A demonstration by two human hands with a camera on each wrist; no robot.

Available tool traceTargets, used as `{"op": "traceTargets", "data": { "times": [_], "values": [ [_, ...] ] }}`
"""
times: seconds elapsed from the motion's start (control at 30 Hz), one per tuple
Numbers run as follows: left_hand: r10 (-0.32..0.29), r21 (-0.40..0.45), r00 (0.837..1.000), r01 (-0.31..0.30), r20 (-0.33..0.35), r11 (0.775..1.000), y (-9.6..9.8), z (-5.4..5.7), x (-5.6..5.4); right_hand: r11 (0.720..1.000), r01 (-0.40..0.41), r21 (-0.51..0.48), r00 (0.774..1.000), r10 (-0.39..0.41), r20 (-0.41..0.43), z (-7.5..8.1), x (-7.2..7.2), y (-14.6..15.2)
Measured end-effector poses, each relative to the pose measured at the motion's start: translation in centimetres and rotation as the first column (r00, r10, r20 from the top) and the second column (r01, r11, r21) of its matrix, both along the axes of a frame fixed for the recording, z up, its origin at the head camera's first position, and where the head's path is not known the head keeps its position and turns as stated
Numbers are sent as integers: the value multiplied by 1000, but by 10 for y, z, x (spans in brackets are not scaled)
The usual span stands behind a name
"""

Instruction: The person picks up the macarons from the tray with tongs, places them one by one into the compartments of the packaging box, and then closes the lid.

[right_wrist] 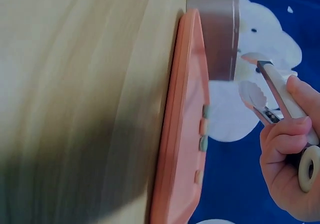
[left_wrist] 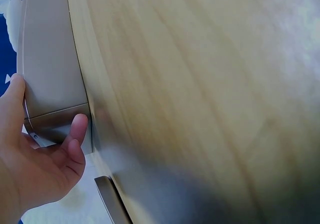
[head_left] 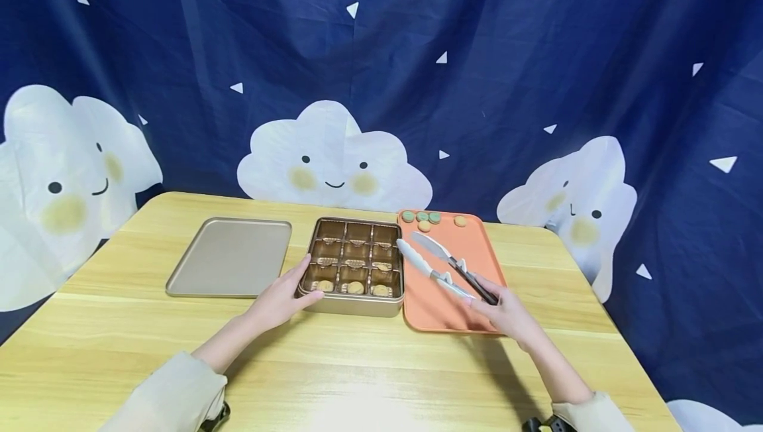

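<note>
My left hand [head_left: 279,301] grips the front left corner of a bronze tin box [head_left: 357,305], thumb at the front rim and fingers along the left side. Inside is a brown divided insert [head_left: 328,228]. Pale orange macarons [head_left: 355,287] lie in its front row compartments, and another in the right compartment of the middle row. My right hand [head_left: 503,313] holds food tongs [head_left: 422,261] with white scalloped tips and dark-edged handles. The tips stand apart with nothing between them, above the left part of an orange tray [head_left: 444,316]. Green macarons [head_left: 434,218] and orange macarons [head_left: 460,221] lie along the tray's back edge.
A flat bronze lid [head_left: 232,256] lies left of the tin box on the wooden table [head_left: 334,366]. The orange tray stands close against the box's right side. Behind the table hangs a blue curtain [head_left: 357,54] with cloud prints.
</note>
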State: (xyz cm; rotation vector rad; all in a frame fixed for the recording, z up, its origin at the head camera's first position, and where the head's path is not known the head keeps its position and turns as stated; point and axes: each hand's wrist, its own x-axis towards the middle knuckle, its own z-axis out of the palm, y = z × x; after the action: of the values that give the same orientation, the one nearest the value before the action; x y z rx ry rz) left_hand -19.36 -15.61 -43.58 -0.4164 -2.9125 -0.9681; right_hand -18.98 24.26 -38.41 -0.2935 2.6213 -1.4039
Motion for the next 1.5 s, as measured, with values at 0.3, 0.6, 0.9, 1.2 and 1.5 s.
{"op": "traceTargets", "data": {
  "times": [0.3,0.6,0.9,1.2,1.5],
  "values": [
    [3,3,1000,-3,4,1000,1,1,0,988,111,112,992,-104,-65,-14,-29,7],
    [-2,17,1000,2,2,1000,0,0,1,964,162,210,986,-164,-7,-17,-52,8],
    [0,17,1000,0,-5,1000,1,0,1,971,171,168,979,-187,86,-19,-66,3],
    [0,13,1000,0,-9,1000,1,1,1,978,178,106,976,-189,108,-23,-74,-1],
    [1,9,1000,-1,-8,1000,1,1,1,975,182,125,976,-195,100,-26,-80,-2]
  ]
}}
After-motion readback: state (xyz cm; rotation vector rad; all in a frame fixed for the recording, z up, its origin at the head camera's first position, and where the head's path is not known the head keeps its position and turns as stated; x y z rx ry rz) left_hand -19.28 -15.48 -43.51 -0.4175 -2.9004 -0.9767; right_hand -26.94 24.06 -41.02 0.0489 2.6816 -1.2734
